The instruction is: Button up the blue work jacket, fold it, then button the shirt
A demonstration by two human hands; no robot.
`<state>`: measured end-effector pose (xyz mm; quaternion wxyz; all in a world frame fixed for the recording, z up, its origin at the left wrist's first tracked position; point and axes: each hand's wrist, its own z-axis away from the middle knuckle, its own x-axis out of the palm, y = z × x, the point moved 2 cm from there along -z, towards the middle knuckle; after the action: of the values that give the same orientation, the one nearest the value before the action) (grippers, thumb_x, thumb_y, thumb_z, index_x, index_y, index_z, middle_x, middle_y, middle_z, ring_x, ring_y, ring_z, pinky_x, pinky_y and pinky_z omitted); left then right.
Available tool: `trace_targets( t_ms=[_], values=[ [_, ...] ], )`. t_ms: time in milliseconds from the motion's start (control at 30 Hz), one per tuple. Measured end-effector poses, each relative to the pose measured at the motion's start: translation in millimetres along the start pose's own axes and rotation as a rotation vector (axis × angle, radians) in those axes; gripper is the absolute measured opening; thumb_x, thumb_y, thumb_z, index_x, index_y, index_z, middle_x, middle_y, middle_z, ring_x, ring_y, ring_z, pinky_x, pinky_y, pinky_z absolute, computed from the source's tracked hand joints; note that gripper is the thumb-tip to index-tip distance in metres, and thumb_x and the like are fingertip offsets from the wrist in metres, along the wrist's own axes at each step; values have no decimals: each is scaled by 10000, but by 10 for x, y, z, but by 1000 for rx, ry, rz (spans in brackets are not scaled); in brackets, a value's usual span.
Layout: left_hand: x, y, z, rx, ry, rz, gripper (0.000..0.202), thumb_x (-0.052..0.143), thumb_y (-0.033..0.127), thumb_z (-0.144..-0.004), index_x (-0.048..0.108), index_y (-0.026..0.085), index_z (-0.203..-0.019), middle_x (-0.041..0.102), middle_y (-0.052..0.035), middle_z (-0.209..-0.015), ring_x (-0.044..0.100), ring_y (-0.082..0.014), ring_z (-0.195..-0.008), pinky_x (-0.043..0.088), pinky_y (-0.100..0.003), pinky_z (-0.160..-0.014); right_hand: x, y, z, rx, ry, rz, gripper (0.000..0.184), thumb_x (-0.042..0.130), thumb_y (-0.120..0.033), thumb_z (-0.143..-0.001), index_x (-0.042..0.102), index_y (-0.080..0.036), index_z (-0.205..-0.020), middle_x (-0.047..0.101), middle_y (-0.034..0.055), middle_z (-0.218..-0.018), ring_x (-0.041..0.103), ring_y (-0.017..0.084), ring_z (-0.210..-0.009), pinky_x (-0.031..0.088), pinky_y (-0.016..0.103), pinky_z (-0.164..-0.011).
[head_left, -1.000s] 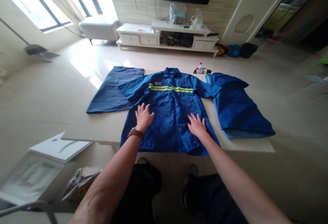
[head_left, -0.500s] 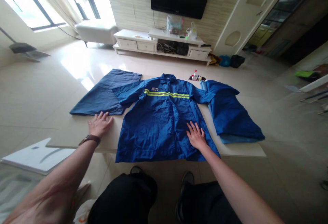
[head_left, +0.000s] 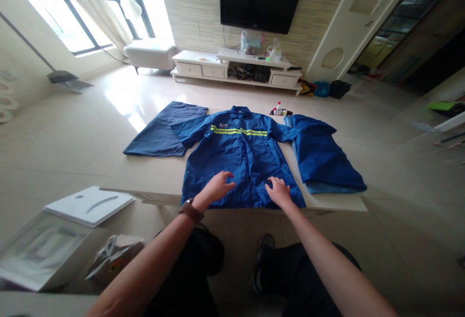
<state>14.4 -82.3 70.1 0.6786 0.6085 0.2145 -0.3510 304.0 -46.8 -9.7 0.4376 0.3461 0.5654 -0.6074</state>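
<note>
From the head camera, we see a blue jacket (head_left: 236, 150) spread face up on the pale tabletop (head_left: 152, 176), collar away from us, hem at the near edge. Our left hand (head_left: 217, 188), which half a second ago rested near the grey-blue cloth (head_left: 160, 135), is now back over the jacket's lower front — opposite our right hand (head_left: 279, 191), whose fingers have bent from their flatter spread. The shift puts both hands at the same garment, which we read as attention to its lower half. The fingers on each side curve loosely, clasping nothing we can make out; whether the tips touch fabric, we cannot tell. The jacket lies beneath them — its reflective stripe well beyond, darker blue garments (head_left: 323, 157) to the right.
</note>
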Motion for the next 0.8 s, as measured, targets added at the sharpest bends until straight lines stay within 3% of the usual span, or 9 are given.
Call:
trace_targets(
  t_ms=[67, 167, 400, 467, 600, 800],
  values=[
    [241, 199, 135, -30, -84, 68, 358, 615, 347, -910, 725, 169, -1201, 751, -93, -1128, 712, -232, -999, 520, -288, -879, -12, 42, 188, 0, -30, -52, 337, 600, -285, -944, 649, -166, -1254, 691, 133, -1213, 627, 248, -1153, 474, 375, -1014],
    [464, 249, 286, -64, -130, 89, 313, 606, 323, -923, 743, 159, -1152, 770, -80, -1057, 715, -208, -917, 496, -261, -799, -79, 120, 381, 11, -42, -89, 354, 632, -247, -923, 631, -141, -1261, 692, 134, -1193, 658, 213, -1109, 493, 303, -973],
    [508, 30, 422, -161, -96, -34, 257, 637, 278, -896, 749, 192, -1110, 771, -91, -1070, 714, -213, -947, 469, -264, -777, -258, 206, 484, 39, -90, -121, 320, 613, -183, -914, 623, -166, -1234, 690, 115, -1183, 690, 191, -1024, 526, 296, -908],
    [551, 65, 451, -182, -110, -49, 214, 635, 280, -889, 761, 201, -1043, 773, -84, -1009, 714, -210, -900, 459, -267, -740, -228, 196, 445, 26, -117, -115, 376, 622, -160, -894, 605, -167, -1269, 680, 115, -1177, 688, 191, -1007, 528, 299, -900],
    [726, 212, 496, -183, -131, -155, 131, 639, 270, -858, 756, 233, -904, 759, -63, -935, 704, -223, -876, 442, -287, -709, -118, 142, 302, -39, -176, -93, 542, 678, -117, -823, 582, -175, -1353, 641, 124, -1174, 645, 236, -1116, 473, 345, -1024],
    [887, 305, 374, -32, -167, -393, 289, 598, 115, -831, 652, 209, -1099, 710, -70, -1089, 669, -224, -974, 464, -301, -782, -81, 168, 183, -59, -248, -103, 528, 698, -89, -786, 621, -194, -1298, 561, 86, -1121, 632, 192, -1038, 465, 306, -1007]
  ],
)
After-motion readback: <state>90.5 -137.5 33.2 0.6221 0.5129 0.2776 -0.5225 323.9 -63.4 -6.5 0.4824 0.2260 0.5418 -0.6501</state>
